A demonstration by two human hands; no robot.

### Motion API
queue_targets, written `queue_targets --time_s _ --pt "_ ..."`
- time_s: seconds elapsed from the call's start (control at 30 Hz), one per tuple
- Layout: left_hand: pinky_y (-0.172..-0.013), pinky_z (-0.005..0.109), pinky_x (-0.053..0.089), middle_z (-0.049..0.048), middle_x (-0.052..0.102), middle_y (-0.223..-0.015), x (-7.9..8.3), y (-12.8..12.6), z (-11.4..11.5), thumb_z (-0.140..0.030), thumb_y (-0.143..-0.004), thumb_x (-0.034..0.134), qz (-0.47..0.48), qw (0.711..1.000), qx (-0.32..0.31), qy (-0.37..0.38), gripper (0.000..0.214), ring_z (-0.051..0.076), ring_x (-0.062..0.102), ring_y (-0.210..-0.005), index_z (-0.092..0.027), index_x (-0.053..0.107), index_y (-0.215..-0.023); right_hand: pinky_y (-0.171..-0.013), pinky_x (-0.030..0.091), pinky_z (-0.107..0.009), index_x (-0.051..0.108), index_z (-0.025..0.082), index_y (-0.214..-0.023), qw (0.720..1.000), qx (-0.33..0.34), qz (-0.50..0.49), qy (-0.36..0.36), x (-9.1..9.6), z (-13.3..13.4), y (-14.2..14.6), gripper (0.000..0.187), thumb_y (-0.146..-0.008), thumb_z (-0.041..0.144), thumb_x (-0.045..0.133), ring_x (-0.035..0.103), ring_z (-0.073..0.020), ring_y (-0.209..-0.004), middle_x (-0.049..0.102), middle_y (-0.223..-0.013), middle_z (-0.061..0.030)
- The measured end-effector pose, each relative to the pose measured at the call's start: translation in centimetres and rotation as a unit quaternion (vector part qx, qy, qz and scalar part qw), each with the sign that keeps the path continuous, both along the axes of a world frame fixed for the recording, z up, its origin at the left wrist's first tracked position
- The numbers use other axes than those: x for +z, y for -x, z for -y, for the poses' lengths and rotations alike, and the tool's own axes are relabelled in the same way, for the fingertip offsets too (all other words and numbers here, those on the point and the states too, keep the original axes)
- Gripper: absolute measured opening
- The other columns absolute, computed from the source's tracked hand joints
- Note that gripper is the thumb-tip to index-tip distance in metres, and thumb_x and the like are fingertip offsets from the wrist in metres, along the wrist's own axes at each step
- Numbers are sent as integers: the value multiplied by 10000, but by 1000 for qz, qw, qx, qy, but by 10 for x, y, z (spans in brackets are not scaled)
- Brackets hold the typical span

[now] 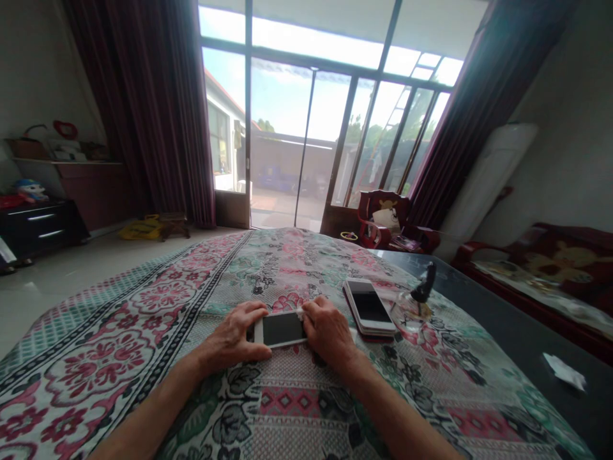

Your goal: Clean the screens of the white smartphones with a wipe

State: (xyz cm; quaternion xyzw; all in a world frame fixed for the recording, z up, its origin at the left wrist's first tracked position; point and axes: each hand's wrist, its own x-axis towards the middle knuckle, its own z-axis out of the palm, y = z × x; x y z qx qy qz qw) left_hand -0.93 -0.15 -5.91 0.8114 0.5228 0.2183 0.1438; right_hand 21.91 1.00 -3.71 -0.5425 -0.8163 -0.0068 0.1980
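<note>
White-framed rectangular phone (282, 329), glossy dark grey screen, was held face up over pink-and-green floral tablecloth (293, 402), left of stacked white phones (369, 306). Left hand (228, 333) pinched one end, thumb and fingers spread; right hand's (331, 332) curled fingers gripped other.

Daylight floods through a wall of windows (330, 121) between dark purple curtains (148, 108). A red wooden armchair (373, 204) stands near the right-hand curtain; pale, glossy floor (96, 259) shows at left.
</note>
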Motion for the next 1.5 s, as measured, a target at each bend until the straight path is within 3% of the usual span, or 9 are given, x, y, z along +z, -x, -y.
queue_targets --time_s 0.1,0.23,0.37,0.5,0.87,1.2,1.27,1.4,1.5 --pt "-1082 401 304 121 473 -1363 -3 -10 -1 -518 -645 697 -4 1000 0 -16 704 297 390 -1282 -171 546 -1239 -740 358 -249 636 207 -913 1000 -3 1 -4 2 -1 -2 184 -897 231 454 527 -161 -854 572 -936 -52" --pt "-1100 373 287 135 393 -1427 2 -4 0 -478 -599 740 6 999 -12 29 822 292 331 -1326 -137 483 -1302 -782 363 -247 643 201 -911 1000 9 -3 -10 2 -1 -5 214 -913 260 438 526 -160 -879 565 -936 -55" --pt "-1070 338 335 84 420 -1415 5 6 0 -417 -623 716 22 999 -14 45 652 271 378 -1304 -197 563 -1217 -775 367 -252 652 207 -913 1000 -9 -2 -21 0 -2 -4 227 -922 266 433 523 -166 -886 561 -932 -58" --pt "-1068 363 337 81 434 -1404 4 5 -1 -432 -607 722 22 999 -7 48 640 277 396 -1290 -219 584 -1194 -733 366 -264 650 198 -859 999 -20 30 -10 1 0 4 231 -921 260 437 524 -174 -864 567 -937 -66" --pt "-1068 371 341 71 469 -1369 2 2 -2 -438 -584 733 24 999 -20 17 607 283 415 -1271 -231 613 -1142 -729 366 -262 634 206 -828 988 145 48 -8 -5 20 46 183 -896 273 478 512 -152 -832 568 -939 -41" --pt "-1046 376 358 62 486 -1350 5 -5 -1 -454 -594 716 19 1000 -12 8 584 302 442 -1240 -227 625 -1124 -690 357 -277 639 187 -797 998 -29 53 -14 3 -2 9 232 -910 251 447 528 -172 -818 571 -919 -65" --pt "-1051 376 353 68 487 -1345 3 -4 -2 -449 -587 719 20 1000 -8 11 590 298 435 -1245 -221 625 -1123 -698 358 -275 635 191 -802 998 3 55 -27 -1 3 18 230 -914 248 441 522 -175 -835 573 -919 -60" --pt "-1067 381 333 82 491 -1337 0 -4 -3 -425 -589 727 18 1000 -6 7 570 293 421 -1254 -204 632 -1105 -725 357 -257 633 210 -813 988 139 57 -26 -5 16 41 171 -892 251 488 511 -153 -829 579 -908 -28" --pt "-1067 368 335 91 479 -1346 0 -4 -3 -420 -594 732 15 1000 -5 11 578 294 414 -1261 -187 629 -1112 -721 352 -246 641 212 -799 986 157 51 -10 -1 14 39 192 -898 256 483 506 -139 -810 575 -890 -21"
